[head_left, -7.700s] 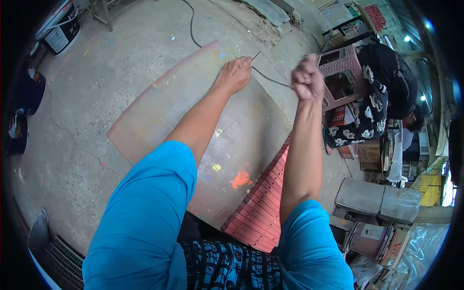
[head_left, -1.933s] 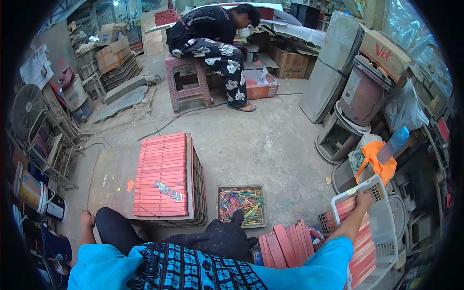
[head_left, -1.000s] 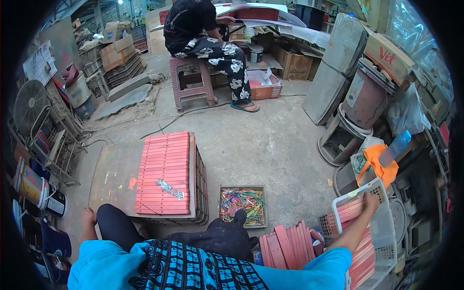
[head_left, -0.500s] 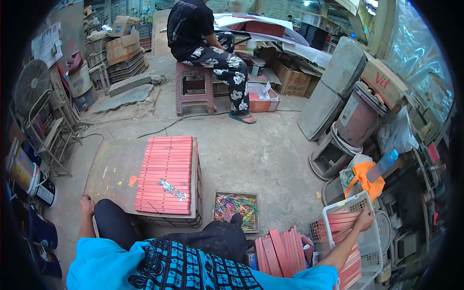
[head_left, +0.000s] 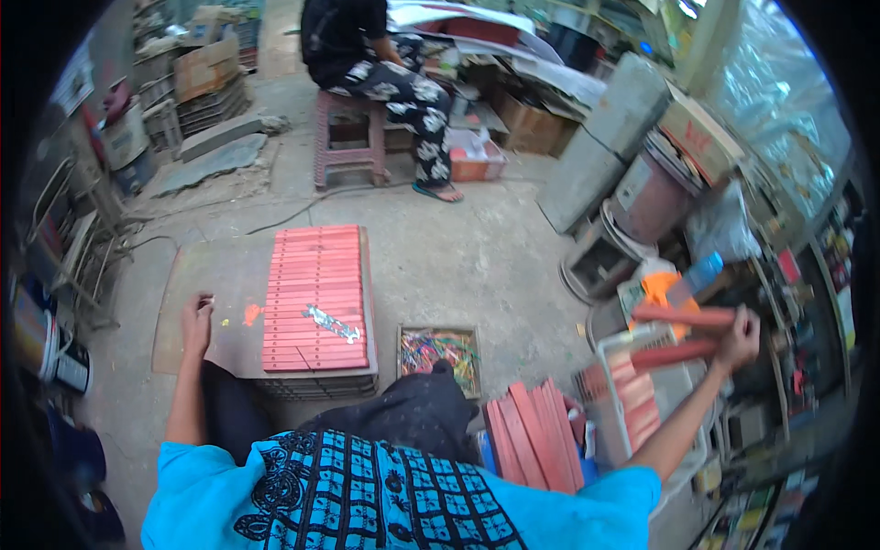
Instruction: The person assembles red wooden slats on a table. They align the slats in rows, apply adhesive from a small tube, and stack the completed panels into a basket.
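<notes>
My right hand grips a few long pinkish-red strips by one end, holding them over a white plastic basket at my right. More red strips lie in that basket. Over a flat board on the left is my left hand, its fingers curled together; a pale speck shows at the fingertips, too small to name. Right of that hand, a row of red strips lies side by side on the board, with a silver wrench-shaped piece across them.
Another bundle of red strips stands between me and the basket. A shallow tray of thin colourful sticks sits on the floor. Another person sits on a stool ahead. Buckets and a blue bottle crowd the right.
My right hand has lifted strips up out of the basket and moved right. My left hand has come up and inward over the board. The whole view has shifted slightly.
</notes>
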{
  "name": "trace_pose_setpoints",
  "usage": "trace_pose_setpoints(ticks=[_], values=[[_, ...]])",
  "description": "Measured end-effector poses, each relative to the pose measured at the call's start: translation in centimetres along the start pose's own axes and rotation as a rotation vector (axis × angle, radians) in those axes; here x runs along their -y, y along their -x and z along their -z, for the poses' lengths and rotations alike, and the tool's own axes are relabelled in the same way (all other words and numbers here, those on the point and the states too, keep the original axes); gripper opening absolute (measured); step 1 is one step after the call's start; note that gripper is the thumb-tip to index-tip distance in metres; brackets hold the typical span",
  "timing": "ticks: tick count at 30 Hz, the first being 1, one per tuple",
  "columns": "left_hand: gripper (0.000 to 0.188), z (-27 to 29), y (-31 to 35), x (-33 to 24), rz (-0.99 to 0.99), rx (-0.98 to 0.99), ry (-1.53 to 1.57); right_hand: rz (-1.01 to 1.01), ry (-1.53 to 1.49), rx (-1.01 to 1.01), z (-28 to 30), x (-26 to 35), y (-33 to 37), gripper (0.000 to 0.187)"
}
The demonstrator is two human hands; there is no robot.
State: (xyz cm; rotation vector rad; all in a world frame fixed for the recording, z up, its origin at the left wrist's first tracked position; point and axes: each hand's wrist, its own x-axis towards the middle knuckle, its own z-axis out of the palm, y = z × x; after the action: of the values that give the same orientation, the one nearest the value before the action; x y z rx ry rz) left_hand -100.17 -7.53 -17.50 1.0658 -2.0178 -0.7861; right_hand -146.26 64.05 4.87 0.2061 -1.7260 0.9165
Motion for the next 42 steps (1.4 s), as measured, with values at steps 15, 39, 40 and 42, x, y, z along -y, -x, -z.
trace_pose_setpoints(ticks=[15, 39, 40, 42], values=[[0.081, -11.2, 11.2, -25.9, 0.337, 1.928, 1.577, -0.526, -2.152, 0.727, -12.3, 33.3, 20.0, 0.024], [0.059, -5.7, 13.1, -14.3, 0.773, 1.082, 2.051, -1.194, -1.654, 1.173, -17.2, 42.0, 41.4, 0.034], [0.054, -5.7, 12.9, -13.9, 0.756, 1.023, 2.052, -1.089, -1.462, 1.193, -17.0, 42.1, 41.5, 0.037], [0.051, -4.8, 12.5, -12.7, 0.744, 0.914, 2.046, -0.723, -1.214, 1.357, -16.0, 41.9, 40.9, 0.048]])
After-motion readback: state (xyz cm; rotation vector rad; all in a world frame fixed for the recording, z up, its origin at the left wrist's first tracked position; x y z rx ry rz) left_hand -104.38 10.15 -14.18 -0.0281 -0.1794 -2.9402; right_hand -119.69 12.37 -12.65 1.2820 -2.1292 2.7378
